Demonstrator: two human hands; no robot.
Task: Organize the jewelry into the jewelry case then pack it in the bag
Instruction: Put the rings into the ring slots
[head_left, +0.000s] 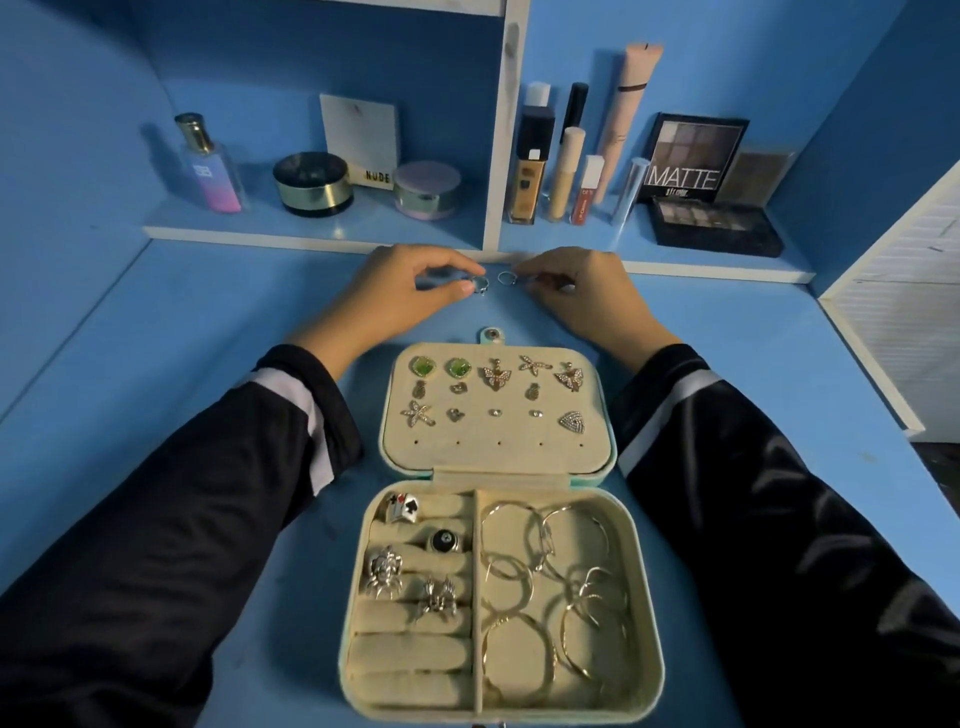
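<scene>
Bearing an open jewelry case (498, 456), a blue desk (208, 353), cosmetics shelf (322, 232) behind.

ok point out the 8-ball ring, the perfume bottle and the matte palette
8-ball ring (444, 540), head view, on its black face
perfume bottle (215, 179), head view, on its pink-blue body
matte palette (693, 156), head view, on its upright lid

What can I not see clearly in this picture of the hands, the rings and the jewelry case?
Head view only.
First ring, pinched by the left hand: small, blurred, partly covered by that hand; design unclear.
Second ring, pinched by the right hand: the same.
Jewelry case: near edge cut off by the bottom of the frame.
Tiny studs in the lid: too small to tell shape.
Bag: not in view.
</scene>
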